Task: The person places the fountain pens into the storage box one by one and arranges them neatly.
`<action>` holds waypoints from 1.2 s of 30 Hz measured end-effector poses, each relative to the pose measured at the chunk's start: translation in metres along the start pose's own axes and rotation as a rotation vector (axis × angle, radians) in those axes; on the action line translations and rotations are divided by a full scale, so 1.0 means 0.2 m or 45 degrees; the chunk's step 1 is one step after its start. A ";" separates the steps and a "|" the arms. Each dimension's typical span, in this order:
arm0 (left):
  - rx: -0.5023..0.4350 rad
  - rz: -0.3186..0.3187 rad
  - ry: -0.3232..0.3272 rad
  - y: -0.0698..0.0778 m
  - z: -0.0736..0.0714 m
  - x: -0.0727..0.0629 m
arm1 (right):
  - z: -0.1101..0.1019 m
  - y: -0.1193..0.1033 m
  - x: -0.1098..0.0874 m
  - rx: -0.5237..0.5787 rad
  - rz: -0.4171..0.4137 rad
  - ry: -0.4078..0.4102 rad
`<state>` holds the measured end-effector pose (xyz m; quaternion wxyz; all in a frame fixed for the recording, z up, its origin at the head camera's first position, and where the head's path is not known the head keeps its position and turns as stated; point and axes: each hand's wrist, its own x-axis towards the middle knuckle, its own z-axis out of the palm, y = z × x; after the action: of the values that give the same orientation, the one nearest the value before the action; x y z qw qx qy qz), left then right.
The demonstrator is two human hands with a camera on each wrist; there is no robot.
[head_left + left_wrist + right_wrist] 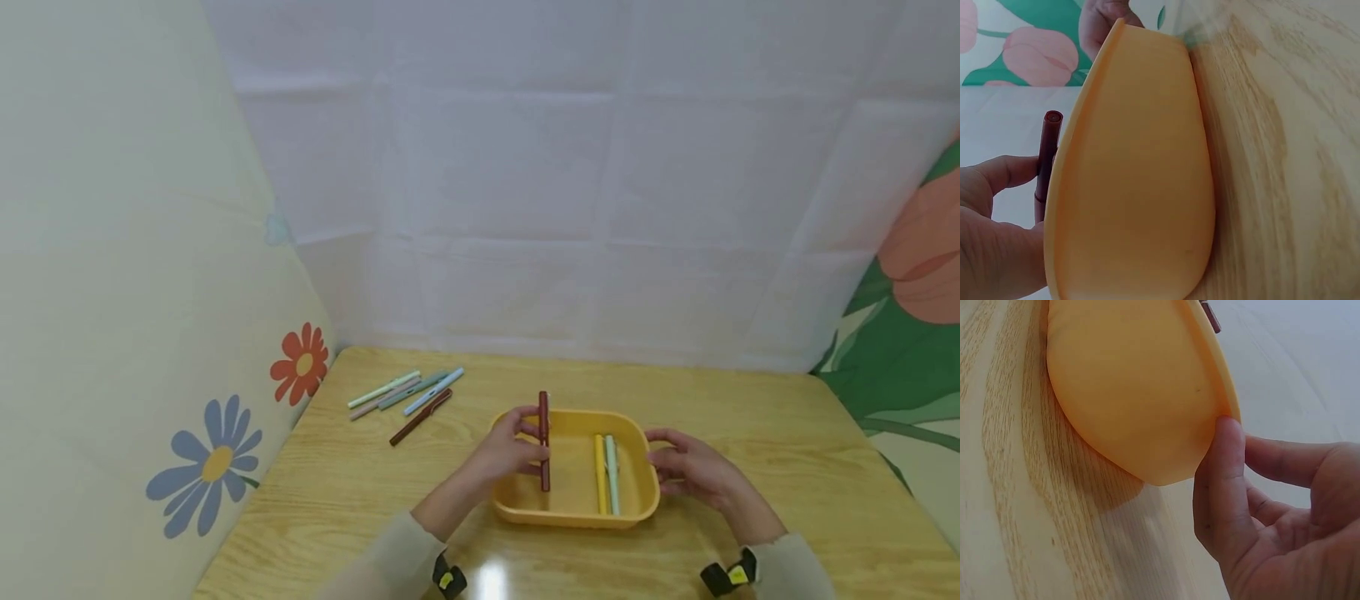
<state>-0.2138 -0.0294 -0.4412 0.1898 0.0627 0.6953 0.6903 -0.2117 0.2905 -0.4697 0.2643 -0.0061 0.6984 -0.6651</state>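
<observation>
My left hand (512,450) pinches a dark red pen (544,442) between thumb and fingers, over the left part of a yellow plastic tray (570,521). In the left wrist view the dark red pen (1047,159) shows beyond the tray's rim (1060,181), above it. At the tray's right end, my right hand (693,468) grips the rim; the right wrist view has its fingers (1230,462) against the outer wall (1129,381). Inside the tray, a yellow pen (601,475) and a pale green pen (612,475) lie side by side on the right.
Several pens lie on the wooden table (465,575) at the back left: a pale green one (382,390), a light blue one (433,392) and another dark red pen (420,418) among them. A white cloth (510,208) hangs behind, with flowered cloths at both sides.
</observation>
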 end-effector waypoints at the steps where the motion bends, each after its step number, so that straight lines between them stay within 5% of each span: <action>1: -0.003 0.000 -0.003 0.00 0.01 0.00 | 0.00 0.00 0.00 -0.001 0.001 0.002; 22: 0.000 -0.064 -0.039 0.00 0.15 0.01 | 0.00 0.00 0.01 0.005 0.012 0.004; 36: -0.013 -0.114 -0.048 -0.08 0.21 0.04 | 0.00 0.00 0.01 0.014 0.000 -0.008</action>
<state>-0.2042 0.0122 -0.4573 0.2340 0.0435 0.6901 0.6835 -0.2133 0.2896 -0.4713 0.2665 -0.0068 0.6938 -0.6690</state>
